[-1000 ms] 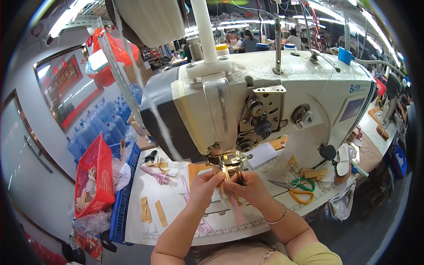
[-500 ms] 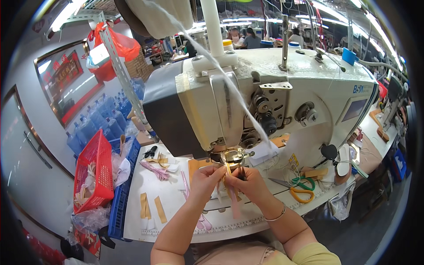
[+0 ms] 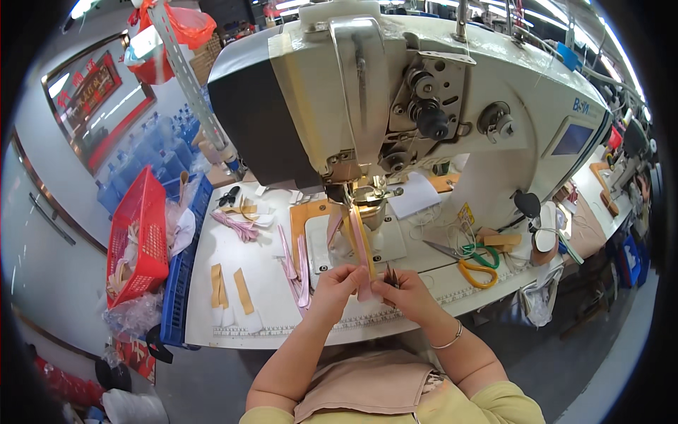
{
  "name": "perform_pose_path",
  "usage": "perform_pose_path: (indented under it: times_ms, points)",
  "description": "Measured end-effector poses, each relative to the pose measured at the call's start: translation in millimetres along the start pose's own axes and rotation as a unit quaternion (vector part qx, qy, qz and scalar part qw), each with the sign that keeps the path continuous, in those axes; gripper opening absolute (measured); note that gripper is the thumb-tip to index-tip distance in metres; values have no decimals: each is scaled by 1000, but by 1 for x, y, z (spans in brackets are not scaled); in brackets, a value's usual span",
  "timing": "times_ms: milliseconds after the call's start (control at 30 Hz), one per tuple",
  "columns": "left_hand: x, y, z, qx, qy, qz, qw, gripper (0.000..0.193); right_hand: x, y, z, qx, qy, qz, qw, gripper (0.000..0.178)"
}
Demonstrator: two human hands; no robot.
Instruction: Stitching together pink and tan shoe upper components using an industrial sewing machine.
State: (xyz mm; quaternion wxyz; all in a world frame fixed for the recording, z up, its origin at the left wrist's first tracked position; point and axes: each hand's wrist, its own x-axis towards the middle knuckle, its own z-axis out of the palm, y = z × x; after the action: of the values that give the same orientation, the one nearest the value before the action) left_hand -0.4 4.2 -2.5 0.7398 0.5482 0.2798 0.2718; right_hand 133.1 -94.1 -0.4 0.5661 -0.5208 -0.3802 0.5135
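Observation:
A narrow pink and tan strip (image 3: 362,244) runs from under the presser foot of a large white sewing machine (image 3: 282,127) toward me. My left hand (image 3: 340,288) pinches its near end between thumb and fingers. Right beside it, my right hand (image 3: 409,297) is closed at the strip's tan edge. A pair of small dark thread snips (image 3: 390,278) sticks up out of the right hand, points away from me; their handles are hidden in the palm. Both hands are over the table's front edge.
Pink strips (image 3: 304,268) and tan pieces (image 3: 241,290) lie left of the hands. To the right are scissors with green and orange handles (image 3: 477,275) and loose thread. A red basket (image 3: 152,240) and a blue crate (image 3: 185,275) stand at the table's left side.
Both hands have drawn back from the needle area toward me. More of the strip now shows, stretched between the presser foot and my fingers. The view has tilted downward.

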Motion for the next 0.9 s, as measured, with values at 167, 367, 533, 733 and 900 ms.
perform_pose_path:
  times_ms: [167,367,533,733,900]
  points:
    - [-4,-18,2,-120,-9,-18,993,22,-6,6,3,-65,-7,-37,997,17]
    - [-12,-14,9,-6,39,90,995,20,-11,4,6,-112,-4,-69,991,18]
    - [-15,1,11,-50,42,70,995,16,-17,-6,11,-153,22,-100,983,23]
    - [-17,17,10,-61,-11,56,997,16,-25,-12,13,-108,16,-118,987,29]
    - [-12,24,8,-76,-9,31,997,15,-15,-14,12,-98,10,-113,989,25]
